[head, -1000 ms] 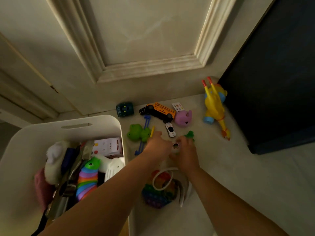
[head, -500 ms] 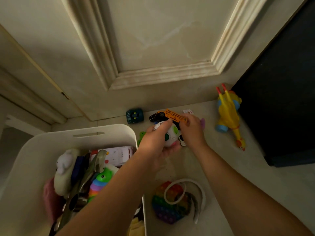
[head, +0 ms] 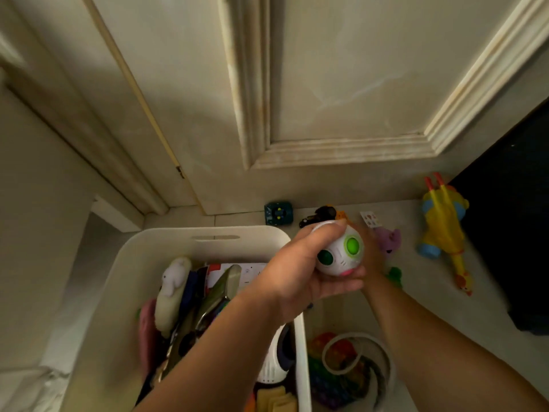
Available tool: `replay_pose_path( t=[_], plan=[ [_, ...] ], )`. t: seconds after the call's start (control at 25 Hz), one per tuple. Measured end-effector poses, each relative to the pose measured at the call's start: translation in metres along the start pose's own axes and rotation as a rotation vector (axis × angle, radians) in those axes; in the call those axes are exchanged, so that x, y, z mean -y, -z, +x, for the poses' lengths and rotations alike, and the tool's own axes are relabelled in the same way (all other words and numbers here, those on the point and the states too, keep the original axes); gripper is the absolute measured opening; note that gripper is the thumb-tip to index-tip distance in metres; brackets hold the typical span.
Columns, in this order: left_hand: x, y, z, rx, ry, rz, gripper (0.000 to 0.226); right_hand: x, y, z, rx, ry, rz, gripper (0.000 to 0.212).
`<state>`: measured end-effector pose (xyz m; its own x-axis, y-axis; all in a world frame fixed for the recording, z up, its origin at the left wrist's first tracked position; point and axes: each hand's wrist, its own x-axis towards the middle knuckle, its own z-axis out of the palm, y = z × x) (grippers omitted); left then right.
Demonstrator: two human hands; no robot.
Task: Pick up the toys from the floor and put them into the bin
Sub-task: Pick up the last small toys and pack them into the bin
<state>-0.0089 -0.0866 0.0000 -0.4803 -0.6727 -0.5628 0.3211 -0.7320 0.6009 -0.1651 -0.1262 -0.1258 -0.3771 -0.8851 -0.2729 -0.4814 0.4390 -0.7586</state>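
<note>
White plastic bin (head: 214,233) stands on the floor (head: 430,322) and holds a pale plush toy (head: 172,281), a white box with red trim (head: 237,267), a white vented toy (head: 271,370) and other items too dim to identify. Left hand (head: 297,272) clamps fingers and thumb around a white ball with green dots (head: 338,254), just beside the bin's right rim. Right hand (head: 372,257) is blurred and mostly hidden behind the ball; its state cannot be told. A yellow rubber chicken (head: 442,233) and a pink toy (head: 389,239) lie on the floor.
</note>
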Motion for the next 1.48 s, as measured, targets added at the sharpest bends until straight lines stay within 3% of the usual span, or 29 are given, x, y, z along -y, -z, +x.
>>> replay_pose_path(
  t=[0.12, 0.24, 0.28, 0.4, 0.52, 0.68, 0.8, 1.04, 1.16, 1.32, 1.48],
  plan=[
    [-0.011, 0.012, -0.026, 0.048, -0.03, 0.052, 0.046, 0.036, 0.018, -0.016, -0.135, 0.036, 0.202, 0.038],
    [-0.026, 0.044, -0.058, -0.033, -0.106, 0.072, 0.05, 0.078, 0.027, -0.041, -0.01, 0.195, 0.435, 0.037],
    [-0.03, 0.058, -0.068, -0.105, -0.131, 0.08, 0.051, 0.094, 0.028, -0.057, 0.051, 0.262, 0.409, 0.037],
    [-0.031, 0.102, -0.094, -0.356, -0.177, 0.124, 0.044, 0.127, 0.016, -0.098, 0.157, 0.554, 0.108, 0.042],
    [-0.017, 0.131, -0.108, -0.437, -0.143, 0.209, 0.042, 0.134, -0.01, -0.126, 0.154, 0.741, -0.268, 0.047],
    [0.001, 0.151, -0.113, -0.312, -0.011, 0.709, 0.042, 0.135, -0.029, -0.142, 0.036, 0.844, -0.564, 0.048],
    [0.002, 0.153, -0.112, -0.177, 0.148, 0.866, 0.041, 0.136, -0.038, -0.138, 0.055, 0.921, -0.623, 0.05],
    [0.001, 0.157, -0.121, -0.129, 0.351, 1.06, 0.044, 0.109, -0.063, -0.123, 0.213, 0.7, -0.848, 0.039],
    [0.001, 0.164, -0.128, -0.143, 0.358, 1.03, 0.051, 0.105, -0.078, -0.122, 0.333, 0.62, -0.851, 0.044],
    [0.0, 0.161, -0.13, -0.131, 0.373, 1.017, 0.05, 0.106, -0.072, -0.118, 0.347, 0.53, -0.806, 0.043],
    [-0.011, 0.161, -0.13, -0.223, 0.153, 0.819, 0.048, 0.106, -0.066, -0.126, 0.367, 0.501, -0.871, 0.046]
  ],
)
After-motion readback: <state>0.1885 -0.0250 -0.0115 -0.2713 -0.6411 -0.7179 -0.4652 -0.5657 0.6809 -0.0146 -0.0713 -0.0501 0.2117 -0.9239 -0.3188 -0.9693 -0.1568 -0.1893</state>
